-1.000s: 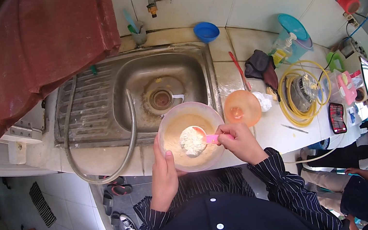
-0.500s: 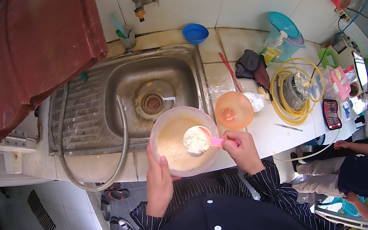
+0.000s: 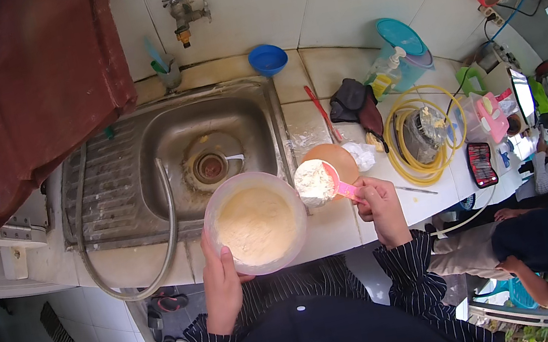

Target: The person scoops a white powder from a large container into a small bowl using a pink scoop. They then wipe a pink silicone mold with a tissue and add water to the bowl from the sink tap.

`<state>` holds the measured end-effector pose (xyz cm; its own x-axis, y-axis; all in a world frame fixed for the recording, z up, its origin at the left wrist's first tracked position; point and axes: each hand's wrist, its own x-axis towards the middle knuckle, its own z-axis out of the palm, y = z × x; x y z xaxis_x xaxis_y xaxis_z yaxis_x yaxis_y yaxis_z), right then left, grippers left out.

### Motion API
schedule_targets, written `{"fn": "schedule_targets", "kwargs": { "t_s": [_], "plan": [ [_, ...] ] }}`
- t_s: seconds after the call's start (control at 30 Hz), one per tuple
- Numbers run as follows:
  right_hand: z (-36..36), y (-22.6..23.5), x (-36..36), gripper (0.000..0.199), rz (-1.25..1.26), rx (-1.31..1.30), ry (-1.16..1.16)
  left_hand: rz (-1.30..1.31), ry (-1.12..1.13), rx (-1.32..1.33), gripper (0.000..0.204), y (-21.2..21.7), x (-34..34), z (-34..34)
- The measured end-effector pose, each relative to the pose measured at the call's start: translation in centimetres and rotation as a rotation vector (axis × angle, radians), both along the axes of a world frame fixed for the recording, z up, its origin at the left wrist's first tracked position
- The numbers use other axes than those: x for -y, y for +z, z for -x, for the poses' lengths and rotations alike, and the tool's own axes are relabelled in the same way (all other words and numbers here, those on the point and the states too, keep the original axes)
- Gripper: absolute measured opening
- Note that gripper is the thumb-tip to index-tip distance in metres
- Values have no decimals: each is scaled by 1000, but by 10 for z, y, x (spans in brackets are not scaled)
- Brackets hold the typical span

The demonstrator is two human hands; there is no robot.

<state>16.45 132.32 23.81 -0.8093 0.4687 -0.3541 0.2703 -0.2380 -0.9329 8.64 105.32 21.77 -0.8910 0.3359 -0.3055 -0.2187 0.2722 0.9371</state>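
Observation:
My left hand (image 3: 222,290) grips the near left side of a pale translucent bowl (image 3: 302,228), its thumb at the rim. Pale cream powder (image 3: 254,224) fills much of the bowl. Closed round the handle of a pink measuring scoop (image 3: 348,191) is my right hand (image 3: 387,213). White powder (image 3: 312,180), like flour, is heaped in the scoop, which hangs just right of the bowl. Partly hidden behind the scoop, an orange bowl (image 3: 339,158) sits on the tiled counter.
A metal sink (image 3: 157,129) with a grey hose (image 3: 170,211) lies beyond the bowl. Rightward are a red stick (image 3: 319,108), a dark cloth item (image 3: 354,100), a coiled yellow hose (image 3: 400,160) and a red tool case (image 3: 482,164). Another person (image 3: 536,245) stands at the right.
The heaped scoop has moved right, from above the powder in the bowl to in front of the orange bowl. My left hand still holds the bowl. The whole view has shifted slightly.

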Motion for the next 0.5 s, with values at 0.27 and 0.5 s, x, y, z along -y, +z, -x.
{"fn": "schedule_targets", "kwargs": {
  "t_s": [0.27, 0.5],
  "plan": [
    [-6, -39, -30, 12, -642, 15, -73, 56, -8, -70, 49, -4, 0, 1],
    [-6, -55, -16, 15, -907, 110, -83, 49, -19, 5, 53, -4, 4, 1]
  ]
}}
